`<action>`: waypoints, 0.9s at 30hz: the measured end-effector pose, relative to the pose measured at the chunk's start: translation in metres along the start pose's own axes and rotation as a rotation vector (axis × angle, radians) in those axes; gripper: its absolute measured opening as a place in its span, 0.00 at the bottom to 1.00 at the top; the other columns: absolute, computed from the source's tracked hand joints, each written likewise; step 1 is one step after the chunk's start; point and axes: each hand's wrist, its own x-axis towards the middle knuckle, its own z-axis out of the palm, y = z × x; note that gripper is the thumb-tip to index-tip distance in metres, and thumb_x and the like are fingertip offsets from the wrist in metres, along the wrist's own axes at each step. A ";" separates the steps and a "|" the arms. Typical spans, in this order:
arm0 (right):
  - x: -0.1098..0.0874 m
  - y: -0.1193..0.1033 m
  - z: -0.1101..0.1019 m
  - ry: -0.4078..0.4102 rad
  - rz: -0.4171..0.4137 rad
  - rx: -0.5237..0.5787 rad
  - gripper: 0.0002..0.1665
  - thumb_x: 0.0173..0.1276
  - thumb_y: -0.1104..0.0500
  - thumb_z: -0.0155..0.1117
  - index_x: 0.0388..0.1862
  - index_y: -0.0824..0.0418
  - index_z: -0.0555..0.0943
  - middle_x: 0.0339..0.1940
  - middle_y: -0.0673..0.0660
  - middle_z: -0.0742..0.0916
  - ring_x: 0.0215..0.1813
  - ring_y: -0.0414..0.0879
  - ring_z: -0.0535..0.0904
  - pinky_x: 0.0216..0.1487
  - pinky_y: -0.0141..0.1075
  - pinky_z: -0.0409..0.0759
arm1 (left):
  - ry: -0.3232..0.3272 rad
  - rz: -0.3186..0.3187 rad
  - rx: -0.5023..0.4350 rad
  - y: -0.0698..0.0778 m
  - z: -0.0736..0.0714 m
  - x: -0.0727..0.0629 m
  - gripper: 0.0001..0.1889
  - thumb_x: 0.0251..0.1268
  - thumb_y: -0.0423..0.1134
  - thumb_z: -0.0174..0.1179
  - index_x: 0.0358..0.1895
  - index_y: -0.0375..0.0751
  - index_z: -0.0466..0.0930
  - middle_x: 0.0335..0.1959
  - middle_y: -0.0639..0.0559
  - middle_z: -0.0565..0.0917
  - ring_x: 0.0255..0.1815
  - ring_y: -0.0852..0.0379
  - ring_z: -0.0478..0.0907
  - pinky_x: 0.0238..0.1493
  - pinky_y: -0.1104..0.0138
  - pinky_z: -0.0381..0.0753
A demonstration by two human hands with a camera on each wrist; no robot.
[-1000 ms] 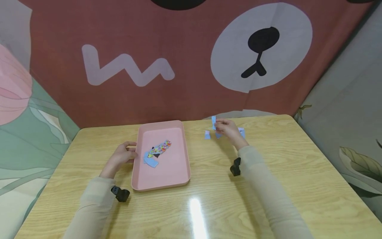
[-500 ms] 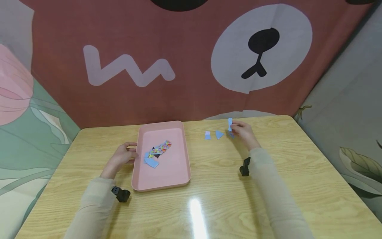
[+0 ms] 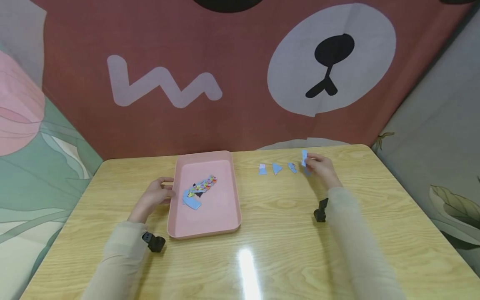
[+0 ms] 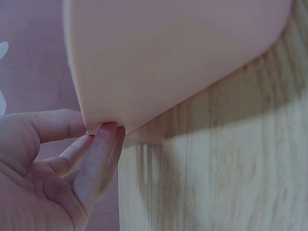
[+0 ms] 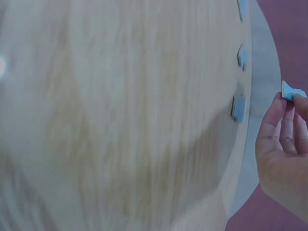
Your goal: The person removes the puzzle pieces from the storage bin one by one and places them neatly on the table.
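Pinching a small blue piece (image 3: 304,156) at its edge in the right hand (image 3: 323,168), near the far edge of the table (image 3: 285,233), likely to keep its shape visible; touching the pink tray (image 3: 217,218) with the left hand (image 3: 151,195), fingers loosely extended, likely to steady it.

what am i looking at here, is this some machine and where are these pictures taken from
No machine, just a person working bare-handed. The wide view comes from a camera worn on the head; the two close ones come from the left and right wrists. On the wood-grain table stands a pink tray holding blue and multicoloured pieces, and beside it lies a row of small, mostly blue pieces. The left hand touches the tray's side; the right hand pinches another small blue piece above the table.
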 end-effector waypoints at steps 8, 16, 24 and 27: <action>-0.004 0.009 -0.018 0.016 0.043 0.009 0.32 0.72 0.61 0.53 0.72 0.70 0.60 0.32 0.34 0.79 0.36 0.27 0.77 0.46 0.22 0.78 | -0.004 0.001 -0.008 0.000 0.001 0.000 0.31 0.65 0.28 0.50 0.71 0.30 0.53 0.64 0.28 0.67 0.57 0.43 0.75 0.46 0.62 0.84; -0.009 0.016 -0.034 0.023 0.037 -0.010 0.34 0.70 0.64 0.53 0.72 0.73 0.58 0.25 0.28 0.79 0.32 0.22 0.77 0.39 0.18 0.77 | -0.002 0.005 -0.011 0.000 0.001 0.000 0.31 0.64 0.27 0.50 0.71 0.30 0.53 0.64 0.28 0.67 0.55 0.44 0.76 0.45 0.63 0.84; -0.005 0.021 -0.040 0.035 0.077 -0.045 0.35 0.69 0.64 0.56 0.72 0.72 0.59 0.25 0.29 0.78 0.31 0.20 0.77 0.39 0.18 0.78 | -0.004 0.012 -0.005 0.000 0.000 -0.002 0.31 0.64 0.28 0.50 0.70 0.29 0.53 0.63 0.28 0.68 0.56 0.43 0.75 0.47 0.61 0.83; -0.003 0.023 -0.040 0.046 0.090 -0.044 0.34 0.69 0.65 0.56 0.71 0.72 0.59 0.24 0.29 0.78 0.31 0.21 0.77 0.39 0.19 0.78 | -0.004 0.008 -0.008 0.000 0.001 -0.002 0.31 0.64 0.28 0.50 0.70 0.29 0.53 0.63 0.28 0.67 0.57 0.43 0.75 0.48 0.61 0.83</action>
